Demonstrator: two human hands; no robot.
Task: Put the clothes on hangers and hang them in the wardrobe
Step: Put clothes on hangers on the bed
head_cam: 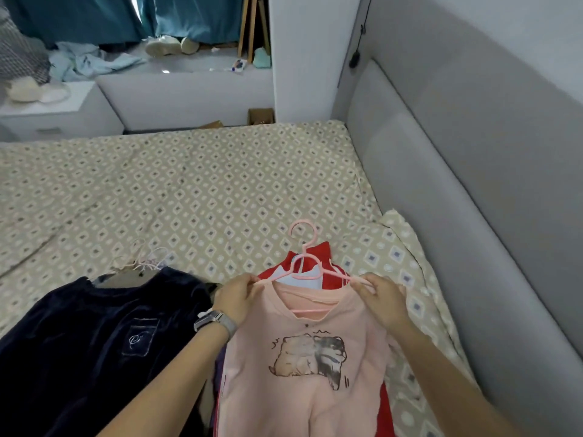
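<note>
A pink T-shirt [303, 367] with a cat print lies on the bed, a pink hanger [305, 257] pushed into its neck opening with the hook pointing away from me. My left hand [236, 298] pinches the shirt's left shoulder at the hanger's arm. My right hand [380, 296] pinches the right shoulder and the hanger's other arm. A red garment [318, 252] lies underneath the shirt. A dark navy velvet top [94, 348] lies to the left, with several pale hangers [145, 261] at its collar.
The patterned bed sheet [195, 190] stretches ahead. A grey padded headboard [473, 216] runs along the right. Beyond the bed stand a white bedside cabinet [56, 115], a window ledge [189, 83] with clothes and shoes, and teal curtains [195, 17].
</note>
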